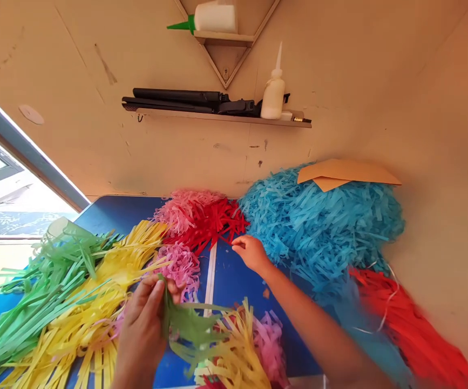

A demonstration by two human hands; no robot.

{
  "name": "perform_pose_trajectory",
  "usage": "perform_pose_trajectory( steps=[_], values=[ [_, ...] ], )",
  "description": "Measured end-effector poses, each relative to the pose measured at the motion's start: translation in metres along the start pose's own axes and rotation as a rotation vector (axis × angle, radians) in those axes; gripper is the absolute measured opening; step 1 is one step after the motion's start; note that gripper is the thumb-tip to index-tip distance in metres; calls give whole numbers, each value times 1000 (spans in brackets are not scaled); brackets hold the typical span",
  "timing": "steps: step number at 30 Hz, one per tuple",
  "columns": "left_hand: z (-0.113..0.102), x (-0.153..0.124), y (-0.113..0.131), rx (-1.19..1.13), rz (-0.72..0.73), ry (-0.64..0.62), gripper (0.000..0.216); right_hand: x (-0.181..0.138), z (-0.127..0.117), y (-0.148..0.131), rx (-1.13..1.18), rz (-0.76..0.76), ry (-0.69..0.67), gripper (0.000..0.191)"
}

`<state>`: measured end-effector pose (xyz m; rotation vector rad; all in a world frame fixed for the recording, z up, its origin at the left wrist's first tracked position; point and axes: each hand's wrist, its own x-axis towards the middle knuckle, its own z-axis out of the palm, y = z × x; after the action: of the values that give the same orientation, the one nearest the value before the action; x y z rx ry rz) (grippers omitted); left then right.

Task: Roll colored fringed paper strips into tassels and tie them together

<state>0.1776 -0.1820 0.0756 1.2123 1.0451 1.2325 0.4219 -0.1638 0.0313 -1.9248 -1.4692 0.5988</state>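
Paper strips [47, 297] lie on the table [236, 283] to the left of my left hand [147, 313], while a paper heap [323, 227] beneath a sheet [351, 172] sits beyond and right of my right hand [253, 254].

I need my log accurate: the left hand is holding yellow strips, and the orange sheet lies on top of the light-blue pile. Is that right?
Not quite: the head view shows the left hand holding green strips, not yellow. The orange sheet does lie on top of the light-blue pile.
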Motion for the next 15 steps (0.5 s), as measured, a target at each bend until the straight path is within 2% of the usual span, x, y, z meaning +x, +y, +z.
perform_pose_trajectory(
  steps=[1, 3, 6, 9, 11, 15],
  values=[
    [3, 2, 0, -73, -69, -40, 27, 11, 5, 7, -73, 1, -14, 16],
    [14, 3, -3, -99, -117, -116, 34, 25, 18, 15, -165, 2, -54, 14],
    [32, 0, -12, 43, -109, -203, 41, 27, 36, 19, -289, 11, -107, 10],
    [38, 0, -20, 177, -47, -271, 43, 25, 35, 23, -353, 10, -115, 11],
    [36, 3, -22, 242, -8, -275, 43, 25, 29, 26, -371, 4, -101, 13],
    [27, 7, -19, 310, 45, -182, 46, 30, 24, 30, -367, -10, -90, 19]
  ],
)
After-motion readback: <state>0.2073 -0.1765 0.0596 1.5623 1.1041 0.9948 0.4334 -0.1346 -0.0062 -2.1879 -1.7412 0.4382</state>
